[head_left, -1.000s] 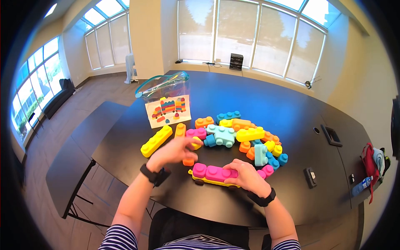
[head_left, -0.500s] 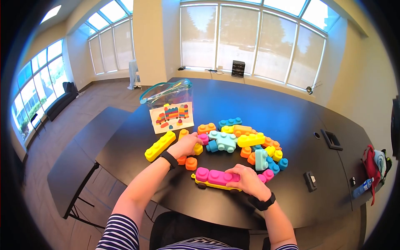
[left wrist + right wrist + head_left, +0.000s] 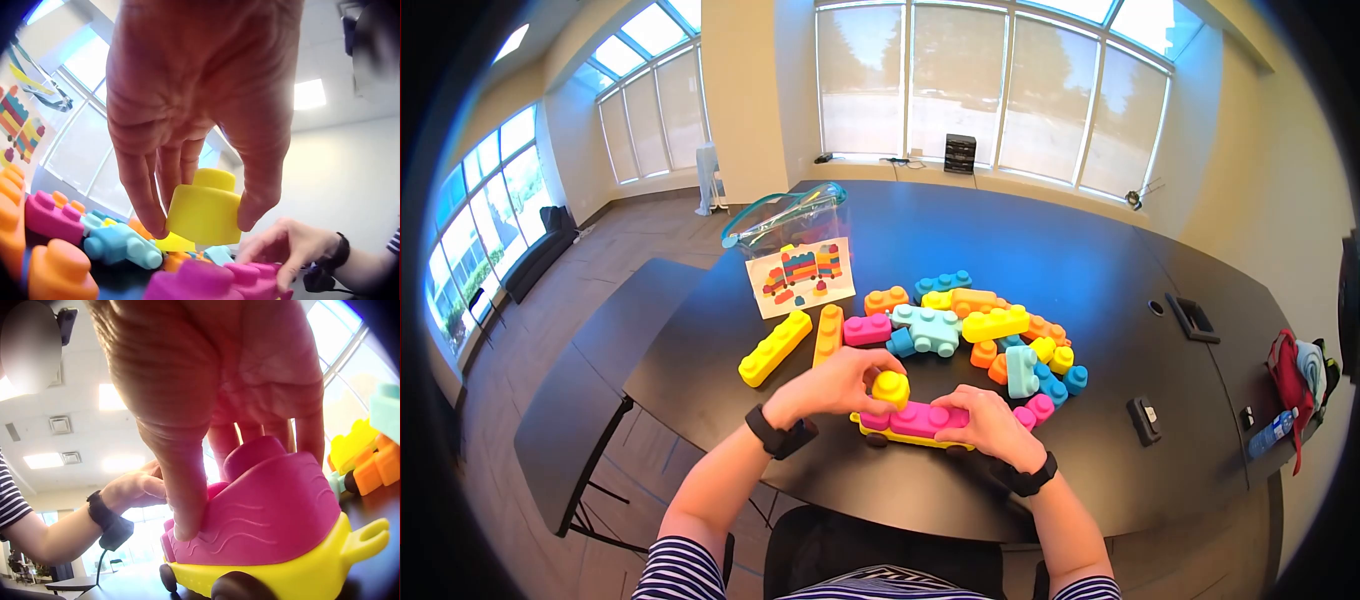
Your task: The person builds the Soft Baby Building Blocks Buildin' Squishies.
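Between thumb and fingers, my left hand pinches a small yellow one-stud block. It is held stud up, just over the left end of a row of pink blocks. Those pink blocks sit on a yellow wheeled base with dark wheels. My right hand grips the pink block at the row's right end, thumb on the near side and fingers on the far side. In the left wrist view, the yellow block hangs above a pink stud.
Mixed blocks lie in an arc beyond the hands, including a light teal block and a long yellow block. A clear bag with a picture card stands behind them. A small black device lies to the right.
My left hand reached in among the blocks, took the small yellow block and brought it toward me over the pink row. The right hand stays on the pink block.
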`<state>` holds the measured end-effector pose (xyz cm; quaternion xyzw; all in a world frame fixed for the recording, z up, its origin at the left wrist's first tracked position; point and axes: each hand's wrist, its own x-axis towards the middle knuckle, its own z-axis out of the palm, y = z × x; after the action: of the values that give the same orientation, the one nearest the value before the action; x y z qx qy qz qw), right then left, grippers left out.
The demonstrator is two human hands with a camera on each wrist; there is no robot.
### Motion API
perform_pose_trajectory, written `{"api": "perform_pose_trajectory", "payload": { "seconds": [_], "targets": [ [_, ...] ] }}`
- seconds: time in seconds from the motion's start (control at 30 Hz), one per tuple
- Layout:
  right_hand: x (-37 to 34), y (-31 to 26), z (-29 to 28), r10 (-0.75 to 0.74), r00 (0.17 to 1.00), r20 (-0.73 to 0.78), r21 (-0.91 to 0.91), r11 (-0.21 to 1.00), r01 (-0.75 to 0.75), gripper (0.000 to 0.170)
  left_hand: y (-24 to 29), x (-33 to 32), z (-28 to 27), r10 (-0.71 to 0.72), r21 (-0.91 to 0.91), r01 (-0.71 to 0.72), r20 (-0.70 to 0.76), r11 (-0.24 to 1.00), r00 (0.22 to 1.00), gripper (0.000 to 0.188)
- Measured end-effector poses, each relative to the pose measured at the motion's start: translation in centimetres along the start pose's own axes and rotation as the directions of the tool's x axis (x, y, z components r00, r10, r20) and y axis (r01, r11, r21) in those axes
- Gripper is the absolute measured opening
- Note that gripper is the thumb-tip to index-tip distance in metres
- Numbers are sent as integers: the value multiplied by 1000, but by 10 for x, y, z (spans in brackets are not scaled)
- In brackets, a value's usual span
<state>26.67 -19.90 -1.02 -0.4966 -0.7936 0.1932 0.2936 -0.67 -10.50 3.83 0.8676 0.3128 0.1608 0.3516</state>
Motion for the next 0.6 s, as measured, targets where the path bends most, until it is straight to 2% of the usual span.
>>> {"api": "perform_pose_trajectory", "payload": {
  "seconds": [0.07,0.37,0.47,0.6],
  "targets": [
    [1,-2,0,13,1000,7,-13,1000,-13,42,0,-3,12,53,-41,-53,-10,998,999,51],
    [1,-1,-1,20,1000,13,-9,1000,-20,45,-6,-7,32,36,-103,-46,-95,994,995,54],
    [1,-2,0,15,1000,11,-15,1000,-15,45,-8,-6,33,136,-24,-139,-113,990,984,56],
    [2,-1,2,9,1000,9,-11,1000,-9,47,-6,-4,34,173,49,-168,-115,985,978,57]
  ]
}}
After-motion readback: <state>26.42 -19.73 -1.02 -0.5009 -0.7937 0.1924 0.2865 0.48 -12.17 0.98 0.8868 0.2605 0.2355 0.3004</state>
